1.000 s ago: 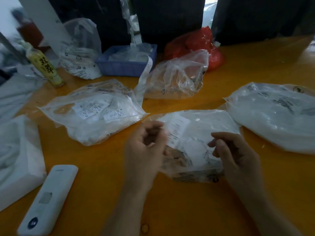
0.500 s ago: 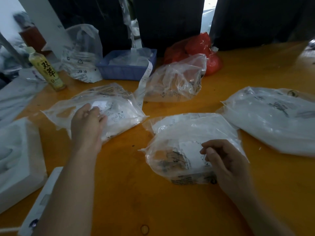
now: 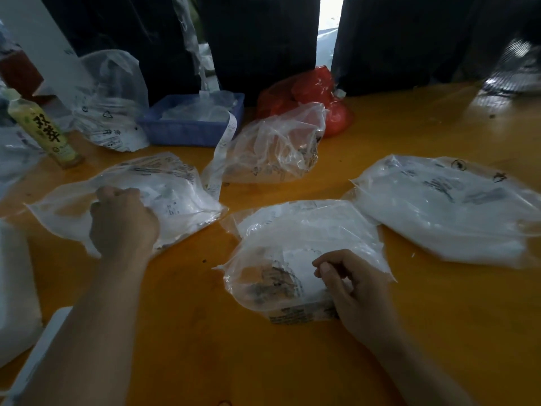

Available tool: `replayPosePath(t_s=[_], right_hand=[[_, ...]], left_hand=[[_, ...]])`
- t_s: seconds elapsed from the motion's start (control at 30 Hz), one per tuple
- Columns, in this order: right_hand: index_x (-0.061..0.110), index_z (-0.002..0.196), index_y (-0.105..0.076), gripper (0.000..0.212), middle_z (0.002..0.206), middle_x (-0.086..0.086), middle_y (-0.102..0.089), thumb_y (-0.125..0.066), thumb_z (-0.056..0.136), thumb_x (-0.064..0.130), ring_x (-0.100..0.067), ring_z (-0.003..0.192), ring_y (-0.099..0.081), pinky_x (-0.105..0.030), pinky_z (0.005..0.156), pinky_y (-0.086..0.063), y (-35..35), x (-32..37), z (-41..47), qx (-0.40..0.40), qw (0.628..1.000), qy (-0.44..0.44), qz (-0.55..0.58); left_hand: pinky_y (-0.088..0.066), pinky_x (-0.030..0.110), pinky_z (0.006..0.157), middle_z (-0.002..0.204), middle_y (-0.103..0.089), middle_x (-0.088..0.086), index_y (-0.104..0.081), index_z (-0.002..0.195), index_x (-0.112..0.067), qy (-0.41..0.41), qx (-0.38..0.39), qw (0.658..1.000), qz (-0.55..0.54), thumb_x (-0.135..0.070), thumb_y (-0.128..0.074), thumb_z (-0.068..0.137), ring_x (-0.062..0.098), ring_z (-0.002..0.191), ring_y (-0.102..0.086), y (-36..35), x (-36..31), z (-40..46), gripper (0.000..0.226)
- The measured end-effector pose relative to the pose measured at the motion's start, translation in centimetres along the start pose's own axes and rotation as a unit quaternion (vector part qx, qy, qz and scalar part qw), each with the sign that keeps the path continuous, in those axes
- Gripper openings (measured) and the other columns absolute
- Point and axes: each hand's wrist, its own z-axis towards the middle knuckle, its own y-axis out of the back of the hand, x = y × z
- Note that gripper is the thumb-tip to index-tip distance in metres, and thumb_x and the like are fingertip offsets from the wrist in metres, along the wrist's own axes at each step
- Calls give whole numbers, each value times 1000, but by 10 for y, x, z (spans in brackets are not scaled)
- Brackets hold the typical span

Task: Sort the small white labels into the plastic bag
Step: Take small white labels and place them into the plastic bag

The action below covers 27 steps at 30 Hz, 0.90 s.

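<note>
A clear plastic bag (image 3: 187, 200) full of small white labels lies at the left of the orange table (image 3: 439, 332). My left hand (image 3: 123, 221) rests on top of it with fingers curled down; a white label shows at the fingertips. A second clear bag (image 3: 307, 230) with a few labels lies in the middle. My right hand (image 3: 354, 285) pinches that bag's plastic near its lower right part, thumb against forefinger.
A large white-filled bag (image 3: 439, 212) lies to the right. A crumpled clear bag (image 3: 278, 148), a red bag (image 3: 307, 89), a blue tray (image 3: 190, 133) with a label strip (image 3: 222, 150) and a bottle (image 3: 44, 133) stand behind. A white device (image 3: 44, 347) lies at the near left.
My left hand moved from the middle bag to the left bag carrying a white label, and now curls down on that bag. My right hand stayed at the middle bag.
</note>
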Motion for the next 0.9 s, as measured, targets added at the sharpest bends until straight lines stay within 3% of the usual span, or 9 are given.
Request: replayPosePath(t_s=[0.07,0.2,0.3,0.37,0.5,0.63,0.7,0.8,0.9], right_hand=[[24,99,-70,13,84,19,-66,-57,96,23,-5,75,-64,-17,60,-50,0,4,0,-6,1000,20,-17],[12,96,-70,19,71,13,-61,-54,98,22,-4,56,-55,-13,48,-40,8,14,2,-82,991,102,-40],[5,96,-67,16,69,7,-57,-54,96,14,1,54,-49,-4,50,-36,30,18,17,-167,973,142,-77],[4,100,-68,13,78,-2,-62,-58,97,12,-4,64,-56,-6,61,-41,56,12,37,-214,957,87,-173],[11,117,-71,24,117,-17,-70,-54,100,10,-36,102,-63,-45,92,-49,115,-22,81,-129,891,-123,-417],[20,132,-65,41,135,-16,-62,-55,95,4,-36,116,-61,-44,92,-53,138,-42,99,11,856,-244,-456],[20,124,-70,36,126,-14,-67,-55,95,5,-34,106,-64,-37,78,-52,136,-48,102,54,841,-241,-481],[14,81,-74,28,82,-9,-70,-52,94,3,-22,62,-58,-25,49,-36,136,-52,102,13,838,-208,-504],[13,79,-71,30,80,-9,-68,-51,101,12,-20,59,-52,-27,53,-35,138,-49,99,-25,838,-179,-515]], left_hand=[[-52,59,89,141,-50,26,-67,136,-7,-7,-30,1000,5,-16,-71,99,51,117,-57,0,2,8,39],[-54,56,84,112,-70,29,-76,110,-3,-120,-74,990,3,-10,-68,96,51,100,-62,-4,7,14,17],[-47,54,87,116,-73,19,-77,116,-14,-182,-37,982,21,-26,-52,106,46,107,-59,-15,4,7,29],[-38,54,96,135,-66,13,-72,125,-22,-152,25,986,61,-41,-32,110,39,121,-50,-19,3,4,46],[-26,55,105,161,-43,4,-53,140,-33,-90,95,988,78,-53,-12,109,33,139,-29,-20,3,3,55],[-22,56,111,163,-43,4,-49,150,-23,-90,50,994,31,-49,-18,111,32,149,-23,-19,-7,-6,56],[-25,55,106,146,-61,12,-66,132,-13,-103,-28,994,-21,-43,-25,111,35,142,-33,-16,-15,-19,55],[-32,48,88,114,-71,20,-72,110,-6,-148,-124,971,-139,-40,-32,106,39,119,-49,-11,-34,-54,52],[-47,39,80,99,-72,3,-71,115,-11,-167,-51,925,-337,-40,-35,106,21,96,-65,-4,-62,-98,48]])
